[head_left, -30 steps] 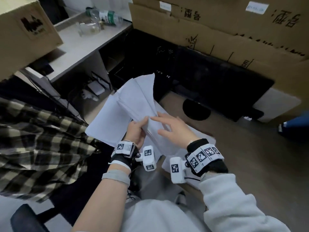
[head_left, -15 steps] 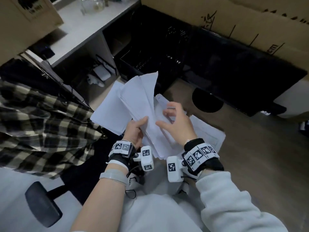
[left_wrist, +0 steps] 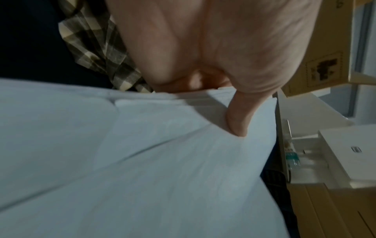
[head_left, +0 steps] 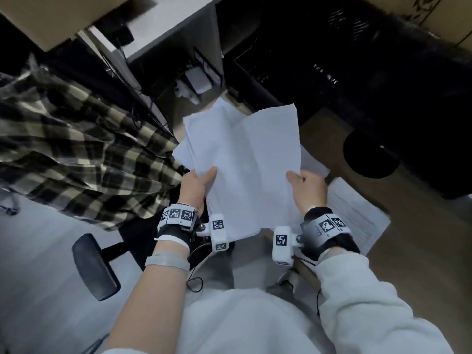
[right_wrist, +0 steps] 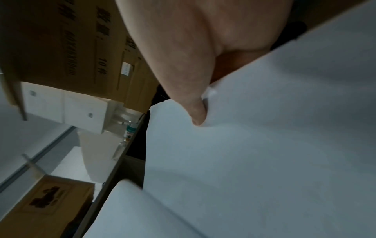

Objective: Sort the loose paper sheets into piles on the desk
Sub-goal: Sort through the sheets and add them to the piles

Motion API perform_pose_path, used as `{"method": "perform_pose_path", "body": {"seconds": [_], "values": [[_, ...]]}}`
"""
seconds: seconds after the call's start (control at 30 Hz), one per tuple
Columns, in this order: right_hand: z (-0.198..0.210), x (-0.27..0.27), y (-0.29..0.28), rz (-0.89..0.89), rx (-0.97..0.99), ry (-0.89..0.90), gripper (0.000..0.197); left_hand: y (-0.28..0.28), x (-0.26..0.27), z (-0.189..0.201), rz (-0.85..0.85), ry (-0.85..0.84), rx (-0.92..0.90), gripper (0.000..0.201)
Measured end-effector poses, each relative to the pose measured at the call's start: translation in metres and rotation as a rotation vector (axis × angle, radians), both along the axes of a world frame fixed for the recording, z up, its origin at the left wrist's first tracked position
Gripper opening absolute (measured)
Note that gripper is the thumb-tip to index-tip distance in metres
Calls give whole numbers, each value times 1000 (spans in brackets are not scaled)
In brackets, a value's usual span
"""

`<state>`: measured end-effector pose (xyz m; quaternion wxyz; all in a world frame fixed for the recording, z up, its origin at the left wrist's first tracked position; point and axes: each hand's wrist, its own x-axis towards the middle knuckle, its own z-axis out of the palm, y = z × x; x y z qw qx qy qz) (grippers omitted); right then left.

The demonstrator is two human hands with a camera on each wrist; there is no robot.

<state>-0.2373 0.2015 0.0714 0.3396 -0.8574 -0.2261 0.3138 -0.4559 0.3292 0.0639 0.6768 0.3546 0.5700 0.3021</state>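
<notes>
I hold a bundle of white paper sheets (head_left: 245,164) in the air in front of my body, between both hands. My left hand (head_left: 198,185) grips its left edge, thumb on top of the sheets (left_wrist: 142,161) and fingers hidden beneath. My right hand (head_left: 307,186) pinches the right edge, thumb pressed on the top sheet (right_wrist: 264,153). More sheets, one of them printed (head_left: 355,213), lie on the brown desk (head_left: 421,251) under and to the right of the bundle.
A plaid shirt (head_left: 76,154) hangs over a chair at the left, whose black armrest (head_left: 94,267) sticks out below it. A dark monitor (head_left: 383,85) with a round foot (head_left: 370,154) stands behind the desk. Cardboard boxes (head_left: 51,16) sit on a white shelf (head_left: 166,26).
My right hand, which hovered open over the sheets, has taken hold of the bundle's right edge. The fanned sheets now lie squared together. The head view has tilted downward.
</notes>
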Motion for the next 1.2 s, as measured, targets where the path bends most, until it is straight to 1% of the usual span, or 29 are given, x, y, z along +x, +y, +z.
{"method": "perform_pose_path", "body": {"seconds": [0.07, 0.13, 0.2, 0.27, 0.37, 0.47, 0.5, 0.57, 0.67, 0.73, 0.77, 0.8, 0.83, 0.87, 0.9, 0.93, 1.0, 1.03, 1.1, 1.13, 1.2], "values": [[-14, -9, 19, -129, -24, 44, 42, 30, -18, -5, 65, 12, 0, 19], [-26, -22, 41, -263, -31, 109, 38, 58, -39, -10, 123, 26, -5, 16], [-38, -37, 64, -337, -13, 184, 28, 80, -59, -13, 149, 40, -20, 18], [-51, -52, 90, -351, 11, 226, 13, 98, -76, -13, 144, 60, -20, 19], [-70, -71, 129, -347, 16, 250, 13, 117, -97, -17, 129, 99, -48, 11], [-92, -81, 161, -348, 8, 286, 14, 131, -106, -23, 86, 145, -69, 12], [-102, -82, 168, -345, -7, 305, 22, 133, -106, -26, 75, 167, -68, 13], [-114, -86, 181, -335, -58, 359, 45, 135, -104, -29, 45, 214, -58, 16], [-135, -84, 201, -278, -89, 457, 62, 138, -97, -32, -45, 258, -32, 13], [-171, -74, 207, -229, -152, 486, 85, 140, -92, -34, -98, 285, -23, 14], [-184, -70, 206, -196, -174, 491, 91, 142, -88, -34, -112, 291, -25, 18], [-194, -66, 204, -167, -181, 480, 92, 143, -85, -34, -118, 292, -27, 24], [-182, -67, 203, -135, -176, 474, 90, 144, -81, -35, -122, 286, -29, 32], [-156, -71, 201, -111, -184, 479, 89, 144, -76, -36, -130, 285, -37, 36], [-126, -76, 199, -88, -179, 485, 91, 144, -72, -37, -142, 289, -35, 34], [-111, -78, 196, -54, -158, 483, 90, 142, -67, -36, -150, 285, -30, 28], [-88, -81, 190, 22, -50, 444, 81, 140, -55, -34, -140, 260, -37, 19], [-78, -82, 187, 63, 34, 445, 76, 139, -49, -32, -138, 235, -32, 19], [-52, -87, 184, 191, 170, 521, 69, 138, -38, -31, -145, 169, -10, 27], [-44, -89, 181, 261, 187, 550, 72, 136, -33, -29, -162, 138, -2, 30], [-32, -92, 175, 370, 169, 527, 86, 134, -24, -24, -207, 83, 0, 24]]}}
